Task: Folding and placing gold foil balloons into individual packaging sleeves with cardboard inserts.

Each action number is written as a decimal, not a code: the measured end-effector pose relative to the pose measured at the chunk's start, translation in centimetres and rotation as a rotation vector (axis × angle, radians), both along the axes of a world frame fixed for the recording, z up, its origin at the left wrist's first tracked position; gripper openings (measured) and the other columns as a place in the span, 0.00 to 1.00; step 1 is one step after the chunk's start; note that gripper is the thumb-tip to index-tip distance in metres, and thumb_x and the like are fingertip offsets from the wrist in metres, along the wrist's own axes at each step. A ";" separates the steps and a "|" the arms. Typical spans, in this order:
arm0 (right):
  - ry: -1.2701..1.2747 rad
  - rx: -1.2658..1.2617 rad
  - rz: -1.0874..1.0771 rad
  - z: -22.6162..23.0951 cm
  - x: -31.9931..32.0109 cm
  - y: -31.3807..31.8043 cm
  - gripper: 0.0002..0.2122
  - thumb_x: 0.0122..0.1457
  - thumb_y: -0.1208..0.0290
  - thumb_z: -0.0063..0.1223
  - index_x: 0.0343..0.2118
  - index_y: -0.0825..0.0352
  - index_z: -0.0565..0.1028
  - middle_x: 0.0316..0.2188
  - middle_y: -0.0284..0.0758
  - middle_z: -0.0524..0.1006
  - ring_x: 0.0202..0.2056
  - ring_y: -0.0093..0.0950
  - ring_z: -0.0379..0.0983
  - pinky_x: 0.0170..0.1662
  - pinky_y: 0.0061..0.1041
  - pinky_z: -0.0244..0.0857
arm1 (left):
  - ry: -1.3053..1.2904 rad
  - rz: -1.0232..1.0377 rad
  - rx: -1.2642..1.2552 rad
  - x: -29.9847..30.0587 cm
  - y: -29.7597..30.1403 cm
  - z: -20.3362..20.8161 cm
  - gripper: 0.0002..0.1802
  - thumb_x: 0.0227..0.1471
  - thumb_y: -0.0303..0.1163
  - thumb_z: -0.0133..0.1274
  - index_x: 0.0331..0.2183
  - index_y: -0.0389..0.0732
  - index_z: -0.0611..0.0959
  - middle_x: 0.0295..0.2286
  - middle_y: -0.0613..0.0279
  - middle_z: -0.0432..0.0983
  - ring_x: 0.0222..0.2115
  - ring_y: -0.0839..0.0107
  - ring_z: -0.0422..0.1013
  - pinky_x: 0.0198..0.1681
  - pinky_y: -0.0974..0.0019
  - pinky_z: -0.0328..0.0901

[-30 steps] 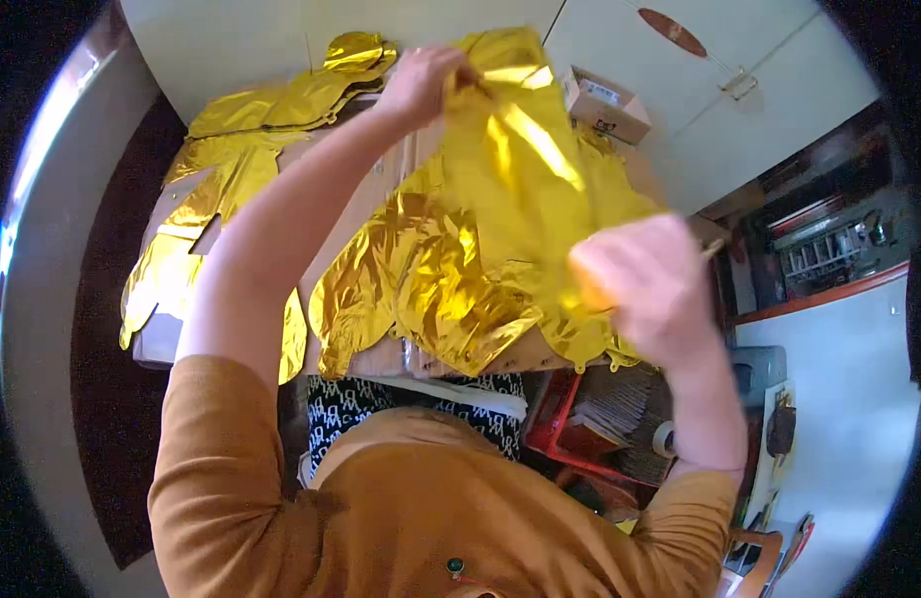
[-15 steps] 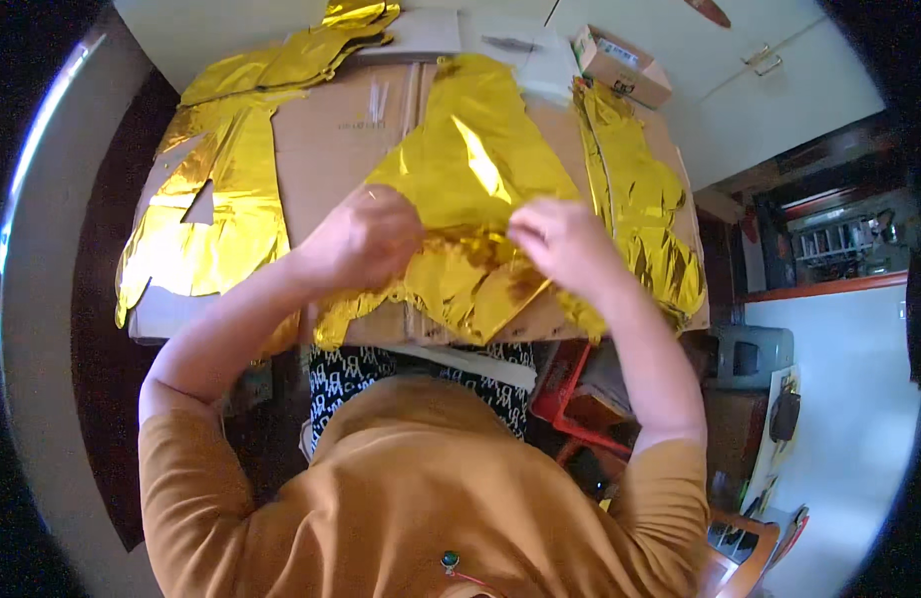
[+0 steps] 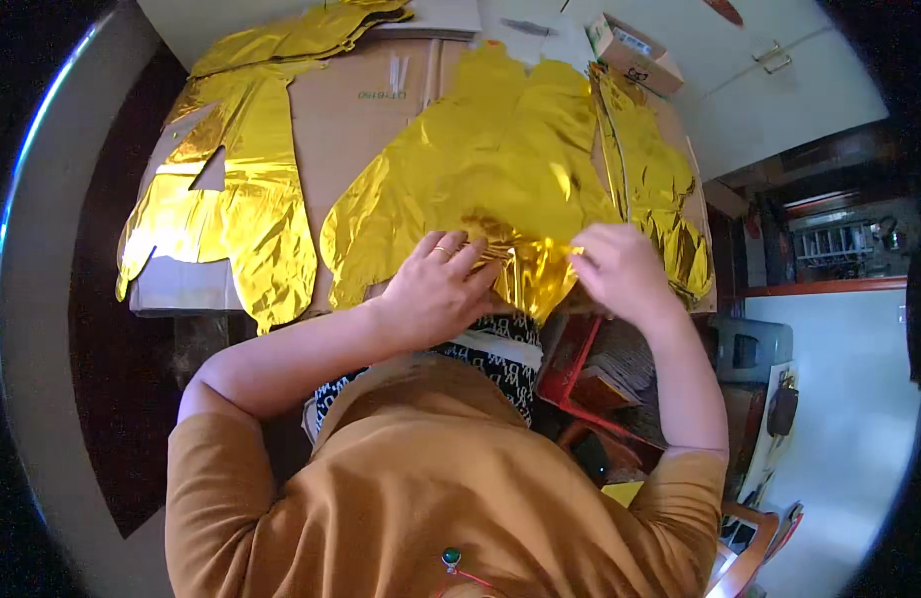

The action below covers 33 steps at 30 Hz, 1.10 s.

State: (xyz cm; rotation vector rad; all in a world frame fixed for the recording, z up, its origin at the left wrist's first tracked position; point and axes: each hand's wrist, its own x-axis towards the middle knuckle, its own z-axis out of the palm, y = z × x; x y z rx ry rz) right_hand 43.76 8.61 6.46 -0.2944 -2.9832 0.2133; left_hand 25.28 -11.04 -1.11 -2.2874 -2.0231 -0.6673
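Observation:
A large cut piece of shiny gold foil lies spread over the middle of a cardboard surface, its near part creased and folded. My left hand rests on the near edge with its fingers stretched apart over the creases. To the right, my right hand is closed, thumb and fingers pinching the foil's near right edge. Between the two hands a bright crumpled flap of the foil hangs toward me.
More cut gold foil covers the left side of the cardboard, and another gold foil piece lies at the right. An open small carton stands at the far right corner. Beside my right arm is a red frame.
The middle foil has been spread wider and flatter over the cardboard. My left hand has moved right and nearer and come down onto it; my right hand has shifted right and nearer.

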 end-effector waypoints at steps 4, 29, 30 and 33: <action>0.327 0.055 0.081 0.0 -1.4 0.8 0.03 0.53 0.74 0.56 0.31 0.66 0.76 0.29 0.36 0.77 0.32 0.38 0.74 0.38 0.35 0.68 | 0.011 0.065 -0.043 1.7 -0.3 -0.6 0.35 0.49 0.51 0.59 0.56 0.48 0.73 0.53 0.51 0.67 0.54 0.51 0.63 0.55 0.50 0.61; 0.261 0.252 0.565 -3.6 -0.2 -1.2 0.07 0.51 0.74 0.57 0.33 0.69 0.75 0.38 0.43 0.80 0.35 0.34 0.78 0.39 0.31 0.73 | -0.082 0.349 0.028 -8.7 1.8 0.3 0.25 0.59 0.43 0.49 0.54 0.41 0.73 0.49 0.50 0.74 0.57 0.52 0.64 0.65 0.42 0.48; 0.264 0.243 0.549 -3.6 -0.1 -1.2 0.07 0.51 0.74 0.57 0.33 0.69 0.75 0.38 0.43 0.80 0.35 0.34 0.78 0.39 0.31 0.73 | -0.084 0.345 -0.001 -8.9 2.1 0.2 0.24 0.59 0.43 0.49 0.53 0.41 0.73 0.50 0.50 0.74 0.57 0.52 0.64 0.65 0.42 0.48; 0.213 0.250 0.491 -3.8 -0.2 -0.9 0.08 0.51 0.74 0.57 0.33 0.69 0.76 0.37 0.42 0.80 0.34 0.33 0.78 0.39 0.31 0.73 | -0.082 0.336 -0.028 -9.2 2.6 0.3 0.25 0.59 0.44 0.49 0.53 0.40 0.73 0.51 0.50 0.73 0.58 0.52 0.63 0.65 0.42 0.48</action>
